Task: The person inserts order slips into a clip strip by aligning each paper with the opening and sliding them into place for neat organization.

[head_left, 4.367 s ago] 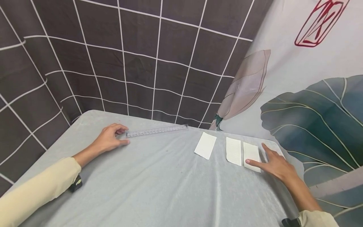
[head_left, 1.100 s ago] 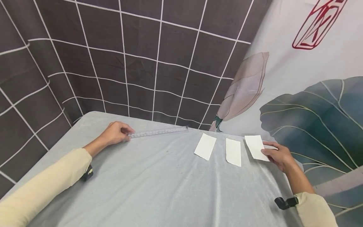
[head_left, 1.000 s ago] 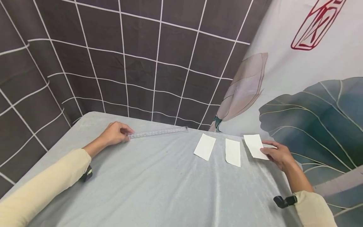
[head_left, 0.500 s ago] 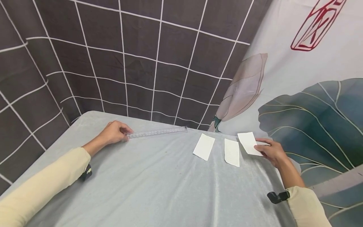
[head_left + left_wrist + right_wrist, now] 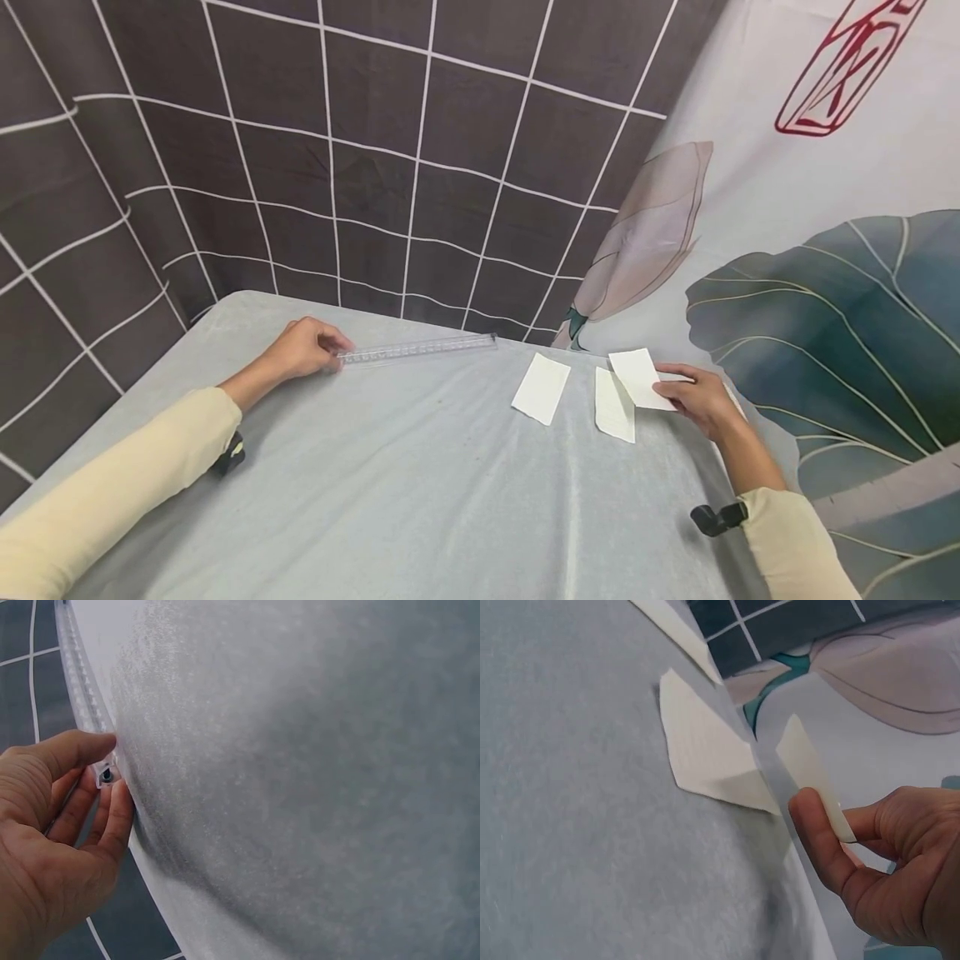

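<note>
My left hand (image 5: 303,348) pinches the near-left end of a long, clear plastic strip (image 5: 416,348) between thumb and fingers. The strip lies along the back edge of the table, with a row of small shapes inside; a dark bit shows at its held end in the left wrist view. On the right, my right hand (image 5: 701,398) pinches a white rectangular piece of paper (image 5: 637,377) by its lower right side. This piece is raised off the cloth and covers part of a second white piece (image 5: 612,414). A third white piece (image 5: 542,388) lies flat farther left.
A light grey cloth (image 5: 420,492) covers the table, with soft creases. Behind it hangs a dark curtain (image 5: 367,183) with white grid lines. A pale curtain (image 5: 750,208) with leaf and flower prints hangs close on the right.
My right hand has picked up the rightmost paper and carried it left, over the middle piece. Earlier, my left hand closed its fingers on the strip's end; since then it has stayed still.
</note>
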`<state>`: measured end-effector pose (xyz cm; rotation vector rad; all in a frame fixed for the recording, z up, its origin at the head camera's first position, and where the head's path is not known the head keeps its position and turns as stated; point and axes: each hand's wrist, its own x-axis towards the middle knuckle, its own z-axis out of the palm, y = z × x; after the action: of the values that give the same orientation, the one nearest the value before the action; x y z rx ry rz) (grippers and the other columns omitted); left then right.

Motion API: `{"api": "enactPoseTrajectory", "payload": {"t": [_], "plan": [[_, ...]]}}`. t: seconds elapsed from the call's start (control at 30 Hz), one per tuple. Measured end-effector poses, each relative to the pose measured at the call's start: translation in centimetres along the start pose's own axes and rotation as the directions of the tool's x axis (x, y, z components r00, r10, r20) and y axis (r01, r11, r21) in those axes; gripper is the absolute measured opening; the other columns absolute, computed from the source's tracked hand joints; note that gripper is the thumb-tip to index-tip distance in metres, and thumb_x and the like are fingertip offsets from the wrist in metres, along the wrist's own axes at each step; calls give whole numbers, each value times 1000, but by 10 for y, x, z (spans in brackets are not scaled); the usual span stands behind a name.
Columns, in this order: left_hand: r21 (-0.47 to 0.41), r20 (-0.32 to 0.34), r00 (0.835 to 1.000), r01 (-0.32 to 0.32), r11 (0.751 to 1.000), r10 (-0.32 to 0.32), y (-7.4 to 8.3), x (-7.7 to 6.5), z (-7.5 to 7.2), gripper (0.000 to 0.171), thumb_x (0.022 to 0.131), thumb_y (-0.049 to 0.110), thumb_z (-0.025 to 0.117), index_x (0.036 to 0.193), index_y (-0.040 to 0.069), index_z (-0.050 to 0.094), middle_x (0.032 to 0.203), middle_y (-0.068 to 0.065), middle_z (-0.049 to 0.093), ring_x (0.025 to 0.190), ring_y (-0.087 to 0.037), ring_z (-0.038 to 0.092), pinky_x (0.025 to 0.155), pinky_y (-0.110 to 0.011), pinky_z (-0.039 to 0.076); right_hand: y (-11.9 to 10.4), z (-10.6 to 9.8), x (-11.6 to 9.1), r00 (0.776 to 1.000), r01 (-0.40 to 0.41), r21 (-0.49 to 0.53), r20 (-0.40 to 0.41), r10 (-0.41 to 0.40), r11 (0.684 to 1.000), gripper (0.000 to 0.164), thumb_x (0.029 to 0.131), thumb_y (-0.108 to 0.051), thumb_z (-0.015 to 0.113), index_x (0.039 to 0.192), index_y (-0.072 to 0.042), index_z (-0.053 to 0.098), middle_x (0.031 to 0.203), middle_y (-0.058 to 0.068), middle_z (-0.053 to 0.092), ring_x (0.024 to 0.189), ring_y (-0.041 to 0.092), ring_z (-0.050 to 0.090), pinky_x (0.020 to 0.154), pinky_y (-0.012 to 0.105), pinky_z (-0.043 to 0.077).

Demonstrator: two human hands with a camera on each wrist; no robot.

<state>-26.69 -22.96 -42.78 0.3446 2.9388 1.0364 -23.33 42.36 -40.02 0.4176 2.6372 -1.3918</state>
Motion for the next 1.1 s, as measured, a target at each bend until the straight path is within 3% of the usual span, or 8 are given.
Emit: {"api": "enactPoseTrajectory", "payload": {"t": [0.2, 0.33, 0.7, 0.93, 1.1], "plan": [[1, 6, 1000, 13, 1000, -13, 2, -1, -2, 31, 79, 0, 89, 110, 3, 88, 102, -16, 85, 94, -27, 71, 83, -35, 51, -9, 13, 1, 1000, 19, -35, -5, -19, 999, 65, 107, -12, 72, 165, 5, 50, 136, 25, 76, 91, -3, 67, 77, 18, 59], [1, 16, 1000, 22, 1000, -22, 3, -2, -2, 31, 79, 1, 90, 111, 3, 88, 103, -16, 85, 95, -26, 71, 84, -35, 51, -12, 20, 2, 1000, 27, -45, 5, -27, 999, 64, 106, -11, 73, 164, 6, 51, 146, 33, 71, 92, 0, 69, 77, 19, 60], [-18, 13, 1000, 19, 1000, -19, 1, -3, -2, 32, 79, 0, 89, 111, 3, 88, 107, -18, 85, 96, -27, 73, 84, -35, 52, -24, 34, 4, 999, 39, -31, 33, -38, 999, 61, 106, -10, 75, 161, 7, 54, 135, 26, 76, 89, 3, 70, 77, 24, 62], [-15, 15, 1000, 13, 1000, -13, 2, -2, -1, 33, 79, 0, 89, 112, 2, 87, 110, -21, 85, 101, -33, 76, 87, -41, 55, -33, 44, 6, 999, 36, -49, 30, -35, 998, 59, 107, -13, 74, 161, 4, 56, 145, 29, 70, 94, 6, 69, 78, 22, 61], [-20, 20, 1000, 8, 1000, -8, 3, -1, -2, 33, 79, 1, 90, 111, 2, 87, 107, -20, 85, 96, -28, 74, 84, -38, 53, -38, 52, 7, 999, 31, -30, 40, -29, 999, 58, 106, -11, 74, 160, 5, 56, 135, 23, 73, 95, 10, 68, 77, 24, 61]]}}
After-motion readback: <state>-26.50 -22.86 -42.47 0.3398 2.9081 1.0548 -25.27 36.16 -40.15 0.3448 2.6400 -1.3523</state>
